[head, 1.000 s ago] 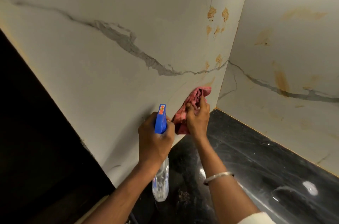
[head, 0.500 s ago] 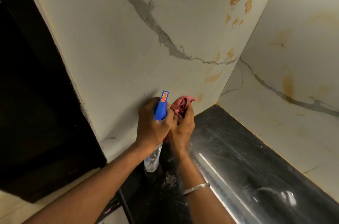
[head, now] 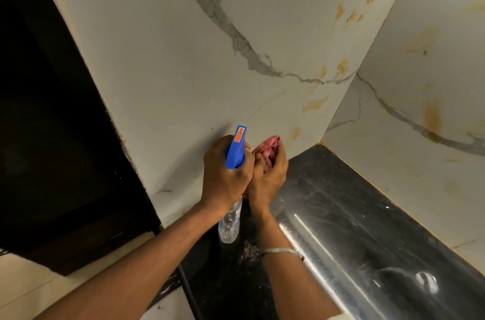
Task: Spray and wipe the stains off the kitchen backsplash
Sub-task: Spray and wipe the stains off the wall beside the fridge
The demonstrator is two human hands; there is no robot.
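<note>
Left hand (head: pixel 225 175) is wrapped tight round the neck of the spray bottle (head: pixel 236 147), fingers curled under the blue trigger head, the clear body hanging below the fist. Close alongside on the right, the right hand (head: pixel 267 178) bunches the pink cloth (head: pixel 270 145), fingers closed round it, with a fold poking out the top toward the wall. Both hands sit low, near the foot of the white marble backsplash (head: pixel 183 57), just above the black countertop (head: pixel 367 228). A silver bangle (head: pixel 282 251) rings the right wrist. Orange-brown stains (head: pixel 315 104) streak the wall right of the hands. More cluster high up by the far corner, and others mark the right-hand wall. A dark panel (head: pixel 52 136) borders the backsplash on the left.
</note>
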